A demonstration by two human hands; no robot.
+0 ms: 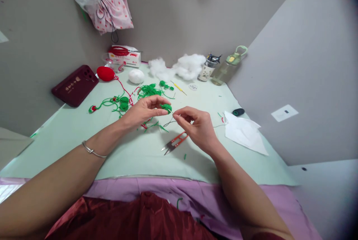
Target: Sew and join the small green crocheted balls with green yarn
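Note:
Between its thumb and fingers, my left hand [147,108] pinches a small green crocheted piece [166,108]. My right hand [197,124] is closed on a thin needle [171,111], whose far end meets the green piece. A dark thread [169,122] loops below the fingers. Under my right hand lies a pair of orange thread snips [175,143], blades toward the table's front. Green yarn [149,90] is heaped behind my left hand. Several green crocheted pieces [123,103] rest to its left.
At the back stand a tissue box [131,60], white stuffing [188,66], a pen cup [207,70] and a bottle [227,69]. A yellow crochet hook [178,87] lies mid-table. Red yarn [105,73], white yarn [136,76] and a phone [75,85] are left; white paper [244,133] is right.

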